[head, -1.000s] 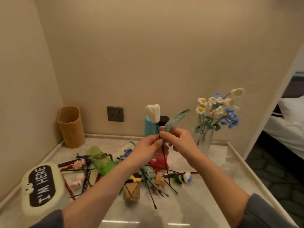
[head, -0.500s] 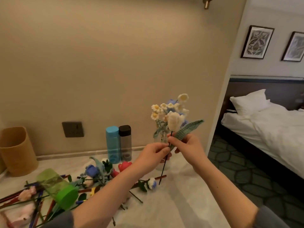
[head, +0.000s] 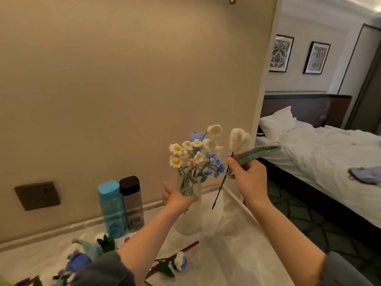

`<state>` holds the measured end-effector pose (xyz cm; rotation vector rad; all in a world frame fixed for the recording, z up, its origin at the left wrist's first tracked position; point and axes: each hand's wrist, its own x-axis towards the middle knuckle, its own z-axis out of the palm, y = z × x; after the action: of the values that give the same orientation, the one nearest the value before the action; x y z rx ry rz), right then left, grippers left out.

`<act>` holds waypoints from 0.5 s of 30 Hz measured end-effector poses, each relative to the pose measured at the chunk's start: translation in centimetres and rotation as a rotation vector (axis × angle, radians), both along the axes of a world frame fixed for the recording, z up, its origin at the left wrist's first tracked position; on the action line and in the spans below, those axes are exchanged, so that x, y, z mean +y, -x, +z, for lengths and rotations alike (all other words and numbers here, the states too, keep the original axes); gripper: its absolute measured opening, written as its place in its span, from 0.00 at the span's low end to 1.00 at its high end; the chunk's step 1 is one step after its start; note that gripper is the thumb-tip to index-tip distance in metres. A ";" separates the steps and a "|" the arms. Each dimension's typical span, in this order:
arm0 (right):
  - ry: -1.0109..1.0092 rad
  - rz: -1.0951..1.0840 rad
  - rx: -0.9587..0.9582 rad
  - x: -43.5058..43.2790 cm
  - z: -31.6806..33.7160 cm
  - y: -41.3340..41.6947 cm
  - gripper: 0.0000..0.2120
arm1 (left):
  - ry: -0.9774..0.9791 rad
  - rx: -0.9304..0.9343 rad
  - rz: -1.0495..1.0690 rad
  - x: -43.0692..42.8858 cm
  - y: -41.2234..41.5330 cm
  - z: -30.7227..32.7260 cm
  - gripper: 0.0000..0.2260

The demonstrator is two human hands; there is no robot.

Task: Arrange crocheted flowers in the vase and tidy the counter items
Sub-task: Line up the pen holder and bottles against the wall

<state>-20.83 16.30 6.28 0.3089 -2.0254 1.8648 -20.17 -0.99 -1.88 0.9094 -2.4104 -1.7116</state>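
A clear glass vase point(head: 188, 221) stands on the marble counter point(head: 233, 256) and holds several white, yellow and blue crocheted flowers point(head: 195, 153). My left hand point(head: 177, 198) wraps around the vase's neck. My right hand point(head: 246, 178), just right of the bouquet, pinches a white crocheted tulip point(head: 238, 140) by its dark wire stem, its green knitted leaf pointing right. The stem's lower end hangs free beside the vase.
A blue bottle point(head: 111, 209) and a grey black-capped bottle point(head: 132, 203) stand against the wall left of the vase. Loose crocheted flowers point(head: 177, 263) lie on the counter's near left. A wall socket point(head: 37, 195) sits far left. The counter's right edge drops toward a bedroom.
My left hand let go of the tulip stem and moved to the vase's neck. My right hand carried the tulip up and to the right of the bouquet. The view swung right.
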 end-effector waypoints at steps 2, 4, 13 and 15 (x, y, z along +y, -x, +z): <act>0.042 -0.022 0.005 -0.7 0.2 0.9 0.07 | 0.011 0.145 0.046 -0.3 1.2 -0.1 0.57; 0.067 -0.029 0.028 -1.3 0.6 1.5 0.06 | 0.095 0.324 0.063 -0.5 2.1 0.2 0.54; 0.121 -0.039 0.152 -4.0 2.9 3.1 0.04 | 0.066 0.516 0.067 -1.8 4.5 2.1 0.37; 0.132 -0.028 0.171 -4.7 3.4 3.2 0.05 | 0.072 0.502 0.102 -2.3 4.5 2.3 0.32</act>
<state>-24.00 11.64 9.70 0.3877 -1.7767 1.8766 -24.70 -3.27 0.44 0.5026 -2.0425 -1.5714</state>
